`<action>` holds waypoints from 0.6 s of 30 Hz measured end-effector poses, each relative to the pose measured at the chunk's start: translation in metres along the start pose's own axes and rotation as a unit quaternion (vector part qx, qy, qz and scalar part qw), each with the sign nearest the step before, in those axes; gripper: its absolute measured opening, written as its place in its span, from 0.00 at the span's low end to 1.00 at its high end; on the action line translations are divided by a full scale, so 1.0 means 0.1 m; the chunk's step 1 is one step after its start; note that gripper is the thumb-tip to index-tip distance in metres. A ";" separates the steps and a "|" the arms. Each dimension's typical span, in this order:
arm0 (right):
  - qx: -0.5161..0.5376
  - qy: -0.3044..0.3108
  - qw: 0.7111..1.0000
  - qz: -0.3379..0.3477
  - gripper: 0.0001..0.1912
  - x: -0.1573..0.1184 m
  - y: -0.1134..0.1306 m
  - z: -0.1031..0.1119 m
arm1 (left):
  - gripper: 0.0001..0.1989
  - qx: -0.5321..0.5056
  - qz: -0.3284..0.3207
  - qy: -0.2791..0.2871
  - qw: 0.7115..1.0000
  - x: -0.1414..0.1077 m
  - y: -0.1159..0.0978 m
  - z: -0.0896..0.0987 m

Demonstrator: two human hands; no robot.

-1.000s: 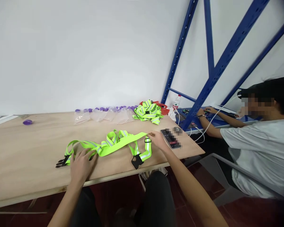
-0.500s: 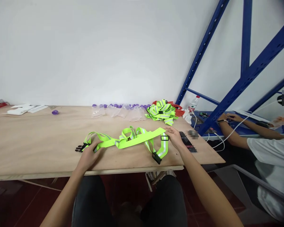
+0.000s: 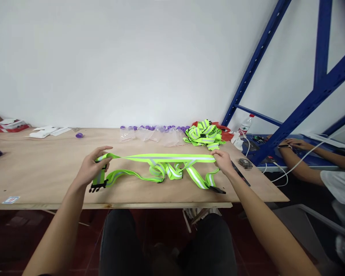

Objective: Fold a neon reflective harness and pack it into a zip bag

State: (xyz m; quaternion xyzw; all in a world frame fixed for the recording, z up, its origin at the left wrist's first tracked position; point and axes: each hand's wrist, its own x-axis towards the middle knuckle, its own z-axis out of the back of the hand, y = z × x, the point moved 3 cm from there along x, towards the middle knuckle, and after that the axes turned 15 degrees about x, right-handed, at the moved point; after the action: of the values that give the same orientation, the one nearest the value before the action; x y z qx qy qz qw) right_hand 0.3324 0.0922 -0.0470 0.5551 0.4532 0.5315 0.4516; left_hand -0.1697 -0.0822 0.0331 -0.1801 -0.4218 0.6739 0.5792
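Head view: the left hand (image 3: pixel 89 165) and right hand (image 3: pixel 223 161) were well apart, both pinching the yellow-green strap (image 3: pixel 172 157), drawn nearly straight between them over the wooden table (image 3: pixel 40 165). Its pronged black buckle (image 3: pixel 98 186) sat just below the left hand.

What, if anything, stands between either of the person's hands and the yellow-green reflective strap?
Nothing visible does: the left hand and right hand both hold the reflective strap directly, and it runs between them. The heap of similar straps lies farther back on the table.
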 end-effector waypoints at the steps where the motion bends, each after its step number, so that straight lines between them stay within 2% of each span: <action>1: -0.012 0.006 1.000 -0.001 0.05 0.01 -0.01 0.01 | 0.25 -0.001 0.006 0.017 1.000 0.01 0.02 0.04; 4: -0.043 0.037 0.998 -0.011 0.06 0.02 -0.01 0.00 | 0.25 0.033 0.031 0.063 0.997 0.02 0.05 0.11; 7: -0.070 0.074 0.995 -0.018 0.10 0.02 0.05 -0.05 | 0.26 0.097 0.033 0.033 0.994 0.04 0.03 0.17; 10: -0.094 0.105 0.990 0.000 0.16 0.01 0.17 -0.08 | 0.27 0.178 -0.005 0.008 0.984 0.10 0.02 0.24; 13: -0.111 0.125 0.986 0.023 0.21 0.00 0.30 -0.08 | 0.27 0.265 -0.034 0.005 0.964 0.22 0.13 0.35; 16: -0.151 0.136 0.979 0.032 0.22 -0.02 0.38 -0.04 | 0.23 0.334 -0.063 -0.011 0.940 0.36 0.27 0.48; 18: -0.201 0.155 0.967 0.033 0.22 -0.04 0.40 -0.01 | 0.18 0.350 -0.080 -0.016 0.933 0.42 0.28 0.53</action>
State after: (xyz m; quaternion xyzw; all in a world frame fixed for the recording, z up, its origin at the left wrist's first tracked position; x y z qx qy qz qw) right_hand 0.3325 0.0805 -0.0080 0.3787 0.3825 0.7058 0.4605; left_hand -0.2376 -0.0618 0.0523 0.0793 -0.1815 0.7330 0.6507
